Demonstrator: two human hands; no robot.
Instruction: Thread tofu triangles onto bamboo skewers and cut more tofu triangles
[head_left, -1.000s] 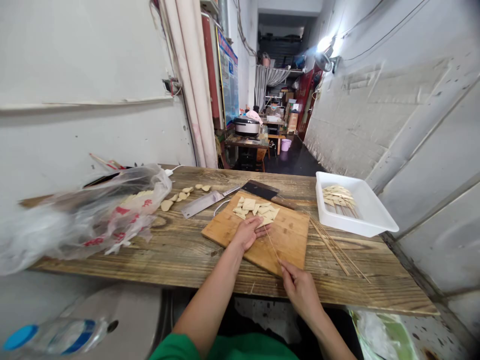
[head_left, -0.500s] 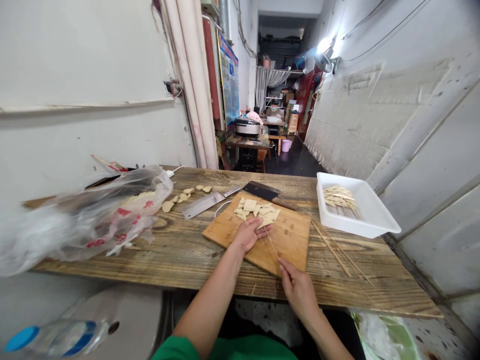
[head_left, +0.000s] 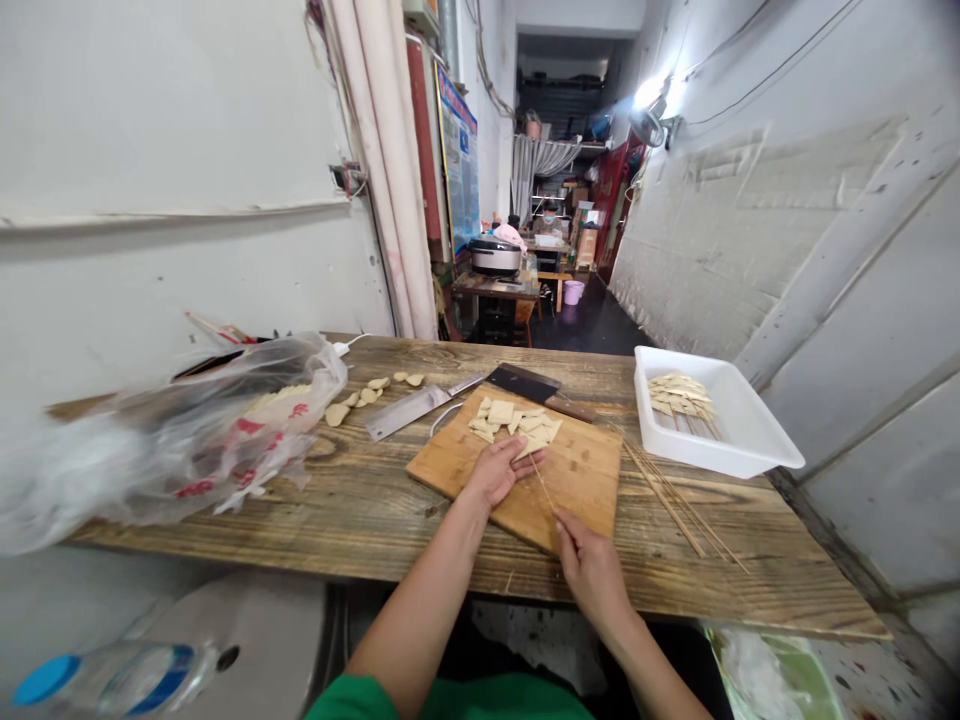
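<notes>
On the wooden cutting board (head_left: 585, 475) lies a pile of pale, flat cut food pieces (head_left: 500, 412). My left hand (head_left: 499, 474) is at the near side of the pile, its thumb on top of one pale flat piece (head_left: 531, 448) and its fingers beneath. Below and to the right, my right hand (head_left: 591, 565) pinches the lower part of a thin bamboo skewer (head_left: 543, 486). The skewer's upper end meets the held piece at my left fingers; how deep it sits in the piece is hidden.
A cleaver (head_left: 409, 412) and a dark-bladed knife (head_left: 523, 381) lie behind the board. Loose skewers (head_left: 675, 500) rest at right, near a white tray (head_left: 750, 455) with skewered pieces (head_left: 681, 393). At left are a plastic bag (head_left: 225, 440) and pale rounded pieces (head_left: 367, 396).
My right hand has shifted slightly up the board toward my left hand, with the skewer still pinched. My left hand stays nearly in place.
</notes>
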